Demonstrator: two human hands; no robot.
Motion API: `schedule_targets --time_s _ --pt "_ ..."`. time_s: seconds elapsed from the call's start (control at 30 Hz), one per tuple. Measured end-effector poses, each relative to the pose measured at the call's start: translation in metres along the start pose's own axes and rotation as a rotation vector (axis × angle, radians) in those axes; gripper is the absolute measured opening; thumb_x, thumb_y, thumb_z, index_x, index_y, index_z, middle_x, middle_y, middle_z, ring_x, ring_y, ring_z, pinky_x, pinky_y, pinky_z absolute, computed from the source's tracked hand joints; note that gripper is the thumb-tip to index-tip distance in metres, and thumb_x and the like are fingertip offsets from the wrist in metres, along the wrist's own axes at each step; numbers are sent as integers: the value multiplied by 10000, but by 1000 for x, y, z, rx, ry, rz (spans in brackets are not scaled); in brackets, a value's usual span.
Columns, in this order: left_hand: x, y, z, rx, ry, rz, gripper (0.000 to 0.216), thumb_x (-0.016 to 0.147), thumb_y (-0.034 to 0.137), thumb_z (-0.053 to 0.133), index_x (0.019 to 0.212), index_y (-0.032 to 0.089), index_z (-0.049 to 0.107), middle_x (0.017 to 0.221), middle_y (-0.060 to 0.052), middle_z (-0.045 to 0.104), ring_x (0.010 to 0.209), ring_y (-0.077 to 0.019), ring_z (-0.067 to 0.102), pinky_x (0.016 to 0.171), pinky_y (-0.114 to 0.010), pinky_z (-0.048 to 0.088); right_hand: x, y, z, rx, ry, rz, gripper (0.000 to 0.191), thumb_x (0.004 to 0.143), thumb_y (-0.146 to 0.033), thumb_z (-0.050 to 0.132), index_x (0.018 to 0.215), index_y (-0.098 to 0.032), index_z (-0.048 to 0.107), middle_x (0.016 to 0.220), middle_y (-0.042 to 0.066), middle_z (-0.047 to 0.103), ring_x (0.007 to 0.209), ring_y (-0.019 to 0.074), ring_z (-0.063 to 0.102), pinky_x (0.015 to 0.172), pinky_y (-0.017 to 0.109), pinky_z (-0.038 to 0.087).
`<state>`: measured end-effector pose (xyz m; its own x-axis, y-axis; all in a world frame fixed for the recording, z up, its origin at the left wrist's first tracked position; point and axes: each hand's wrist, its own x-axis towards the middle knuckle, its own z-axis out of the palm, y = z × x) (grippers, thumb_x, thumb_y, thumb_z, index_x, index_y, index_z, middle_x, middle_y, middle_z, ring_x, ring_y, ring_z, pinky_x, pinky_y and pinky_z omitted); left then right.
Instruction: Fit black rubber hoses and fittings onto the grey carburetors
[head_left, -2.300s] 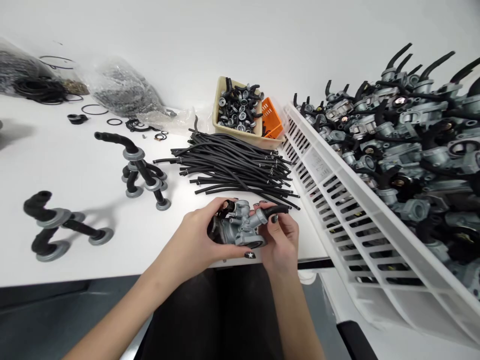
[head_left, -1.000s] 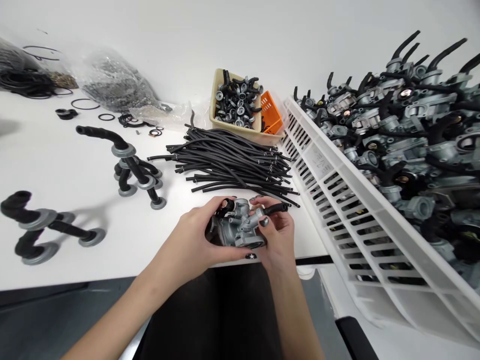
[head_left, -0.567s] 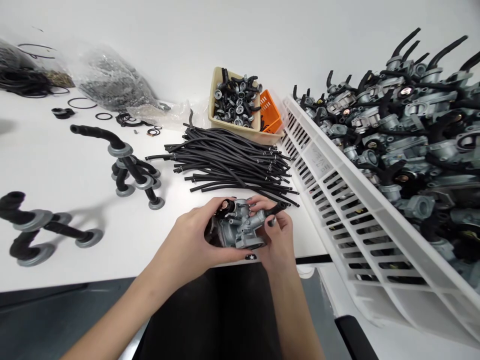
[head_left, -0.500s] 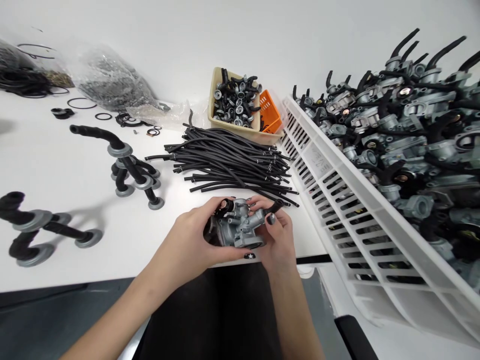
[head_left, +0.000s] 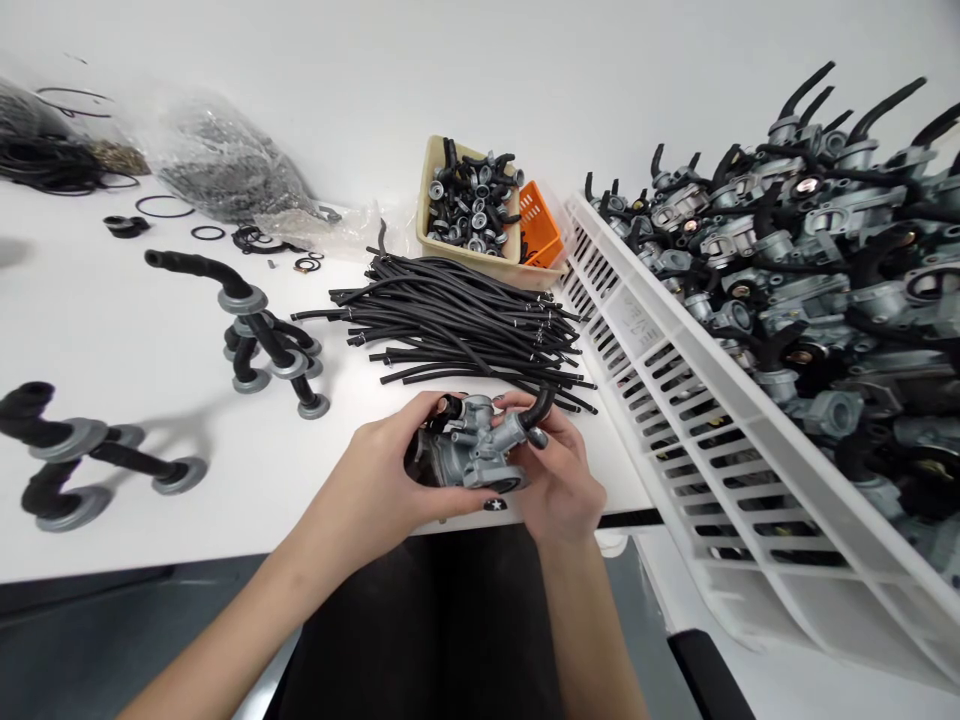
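Observation:
A grey metal carburetor (head_left: 476,450) is held over the table's front edge between my two hands. My left hand (head_left: 382,465) grips its left side, with the thumb along the near face and fingers hidden behind. At the upper right of the carburetor is a round grey cap (head_left: 510,430) with a bent black rubber sleeve (head_left: 537,408) sticking up from it. My right hand (head_left: 562,480) closes around this end, the thumb against the cap and sleeve, other fingers partly hidden behind. Just beyond the hands lies a pile of black rubber hoses (head_left: 457,310).
On the right, a white slotted crate (head_left: 675,420) is heaped with carburetors (head_left: 795,270). A cream bin (head_left: 431,215) of capped sleeves and an orange basket (head_left: 540,225) stand behind the hoses. To the left are joined sleeve-and-cap pieces (head_left: 259,330), O-rings (head_left: 208,232) and a plastic bag (head_left: 217,160).
The bent sleeve on the carburetor has swung from pointing right to pointing more upward. My right thumb has shifted slightly down and left along it. My left hand keeps its grip.

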<state>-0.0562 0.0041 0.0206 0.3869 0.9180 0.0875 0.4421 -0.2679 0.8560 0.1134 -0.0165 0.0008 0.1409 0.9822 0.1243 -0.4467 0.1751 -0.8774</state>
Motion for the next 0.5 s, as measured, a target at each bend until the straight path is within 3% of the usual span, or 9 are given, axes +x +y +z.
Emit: schedule_targets --time_s 0.23,0.5 --pt "1 1 0 -30 -8 -4 558 655 441 793 1114 236 550 1021 -1 701 904 -224 655 734 -292 502 1 5 -3 -32 -3 11 318 684 -347 806 978 -239 750 972 50 700 760 167 618 638 264 489" --pt "0 0 1 1 -6 28 572 647 471 796 1106 238 545 1011 4 701 893 -215 651 729 -283 492 1 7 -3 -46 -45 -3 316 674 -369 840 965 -265 776 904 14 680 727 123 580 654 217 478"
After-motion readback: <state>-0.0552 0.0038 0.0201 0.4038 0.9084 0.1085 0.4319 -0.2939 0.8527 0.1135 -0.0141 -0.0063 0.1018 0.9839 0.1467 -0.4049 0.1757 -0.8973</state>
